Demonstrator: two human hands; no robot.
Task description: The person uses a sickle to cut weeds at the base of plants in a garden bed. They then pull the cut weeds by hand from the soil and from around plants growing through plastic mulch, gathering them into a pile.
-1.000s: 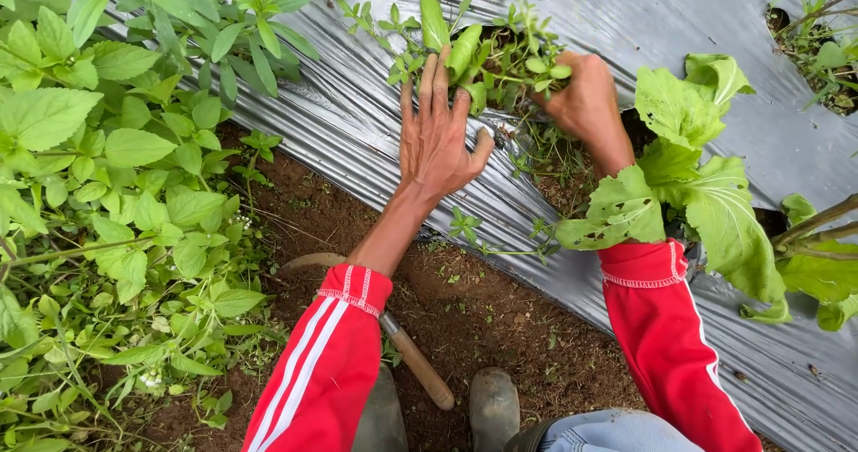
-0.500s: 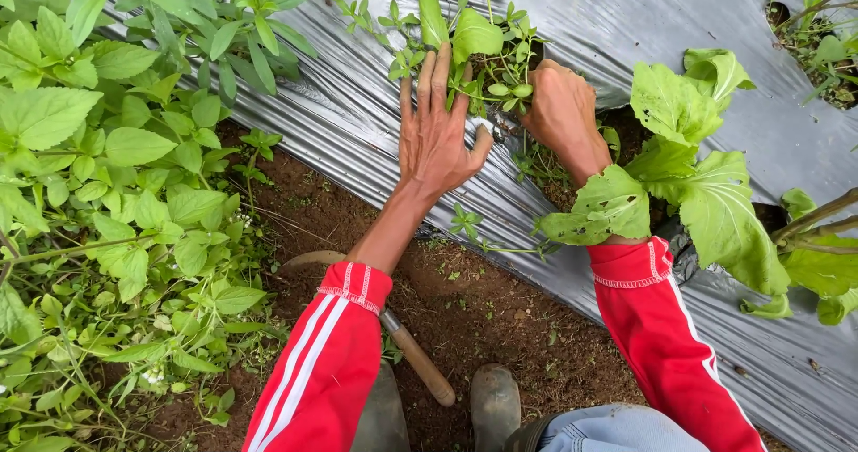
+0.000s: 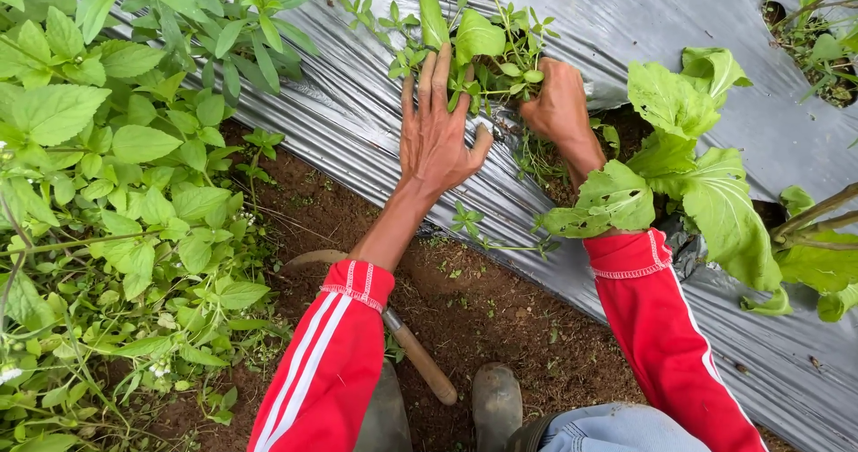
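Left hand (image 3: 435,135) lies flat, fingers spread, on silver mulch sheet (image 3: 626,14) beside weeds (image 3: 487,45); right hand (image 3: 559,108) clenches their stems.

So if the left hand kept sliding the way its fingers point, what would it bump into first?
Most likely the small green plant just past the left hand, whose fingertips already reach its lower leaves above the silver plastic sheet. Depth is hard to judge.

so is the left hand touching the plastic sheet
Touching: the head view shows the left hand pressed flat on the plastic sheet, fingers spread, no gap.
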